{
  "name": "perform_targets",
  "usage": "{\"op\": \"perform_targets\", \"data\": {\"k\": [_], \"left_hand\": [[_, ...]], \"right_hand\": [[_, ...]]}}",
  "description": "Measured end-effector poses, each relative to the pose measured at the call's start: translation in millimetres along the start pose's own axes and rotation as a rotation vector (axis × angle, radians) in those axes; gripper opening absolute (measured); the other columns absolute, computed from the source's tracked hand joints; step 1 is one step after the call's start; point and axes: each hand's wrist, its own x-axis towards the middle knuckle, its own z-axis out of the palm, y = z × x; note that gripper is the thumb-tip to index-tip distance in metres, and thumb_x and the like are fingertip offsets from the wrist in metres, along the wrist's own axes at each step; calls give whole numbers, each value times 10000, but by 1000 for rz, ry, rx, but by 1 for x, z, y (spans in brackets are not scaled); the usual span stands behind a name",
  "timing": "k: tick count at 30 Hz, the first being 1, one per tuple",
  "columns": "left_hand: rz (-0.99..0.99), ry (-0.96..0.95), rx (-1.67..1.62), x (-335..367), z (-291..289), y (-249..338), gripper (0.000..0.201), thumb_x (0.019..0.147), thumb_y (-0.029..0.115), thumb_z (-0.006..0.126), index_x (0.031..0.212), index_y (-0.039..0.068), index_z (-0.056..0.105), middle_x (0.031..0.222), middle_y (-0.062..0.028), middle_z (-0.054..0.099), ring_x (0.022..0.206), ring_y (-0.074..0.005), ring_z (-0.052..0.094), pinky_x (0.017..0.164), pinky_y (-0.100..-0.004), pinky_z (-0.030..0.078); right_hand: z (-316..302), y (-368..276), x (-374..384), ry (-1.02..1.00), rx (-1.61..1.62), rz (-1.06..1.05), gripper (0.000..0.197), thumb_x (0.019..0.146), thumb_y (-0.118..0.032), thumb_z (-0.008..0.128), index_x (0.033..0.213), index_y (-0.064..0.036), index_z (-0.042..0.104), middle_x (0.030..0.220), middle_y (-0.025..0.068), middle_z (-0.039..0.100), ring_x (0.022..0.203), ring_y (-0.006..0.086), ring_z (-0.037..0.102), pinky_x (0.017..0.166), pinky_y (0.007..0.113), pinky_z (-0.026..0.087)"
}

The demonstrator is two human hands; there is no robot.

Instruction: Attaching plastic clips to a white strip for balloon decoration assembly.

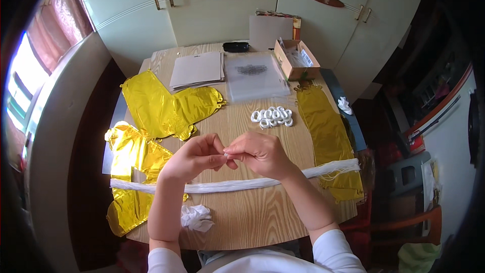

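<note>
Over the middle of the table, my left hand (198,157) and my right hand (260,154) meet with their fingertips pinched together. A tiny white bit shows between the fingers, too small to name. Below both wrists, a long bundle of white strings (235,184) lies across the table from left to right. Just beyond my right hand sits a cluster of small white rings (273,117). Flat gold foil balloons (151,103), without air, are spread on the left. More gold foil (323,126) lies on the right, partly under the string bundle's end.
A crumpled white tissue (197,218) is near the front edge. Toward the back are grey cards (197,70), clear plastic bags (256,83), a black case (236,47) and an open box (301,68) of packets. Pale cabinets (222,15) stand behind the wooden table (252,217).
</note>
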Motion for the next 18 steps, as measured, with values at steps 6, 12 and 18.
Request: {"op": "perform_targets", "data": {"k": [6, 12, 18], "left_hand": [[4, 54, -125, 6, -2, -2, 96, 857, 44, 567, 914, 24, 493, 843, -114, 641, 725, -90, 573, 608, -193, 407], [78, 301, -40, 18, -9, -15, 132, 844, 54, 561, 960, 53, 497, 878, -83, 635, 688, -70, 522, 606, -178, 404], [135, 267, 59, 22, -9, -13, 64, 859, 86, 540, 917, 62, 530, 893, -65, 635, 726, -66, 523, 639, -190, 402]], "right_hand": [[-4, -2, 3, -4, -1, 70, 133, 738, -11, 655, 860, -64, 664, 778, 46, 642, 677, 163, 622, 588, 256, 495], [-29, 21, -3, 63, -9, 544, 70, 791, -20, 645, 856, 4, 653, 766, 23, 642, 694, 68, 580, 619, 205, 480], [-81, 124, -62, 224, -181, 865, 98, 778, -82, 640, 823, 4, 651, 679, 47, 646, 576, 92, 592, 545, 225, 465]]}}
